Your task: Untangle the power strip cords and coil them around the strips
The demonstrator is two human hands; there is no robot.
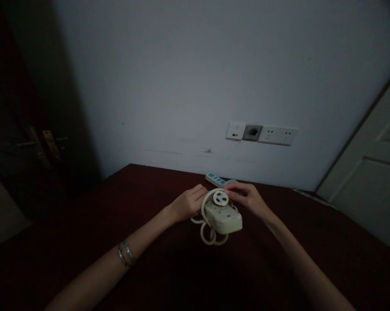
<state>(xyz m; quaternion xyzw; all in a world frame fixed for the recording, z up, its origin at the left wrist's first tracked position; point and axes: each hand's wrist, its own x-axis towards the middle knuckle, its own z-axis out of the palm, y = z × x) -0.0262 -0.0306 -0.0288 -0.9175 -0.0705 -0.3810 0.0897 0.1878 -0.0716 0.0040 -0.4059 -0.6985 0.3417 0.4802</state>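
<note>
An off-white power strip (225,221) is held up over the dark red table, its near end facing me. Pale cord (205,233) loops around it and hangs below in curls. On top sits a round white plug (221,198) with dark prongs pointing up at me. My left hand (189,203) grips the strip and cord from the left, fingers curled and partly hidden behind them. From the right, my right hand (248,199) pinches the cord just beside the plug, thumb and fingers together.
Behind the hands, another white power strip (215,179) with blue sockets lies on the table (143,185) near the wall. Wall sockets (277,135) are mounted above the table's back edge. A dark door with a handle (51,142) stands left, a pale door (376,172) right.
</note>
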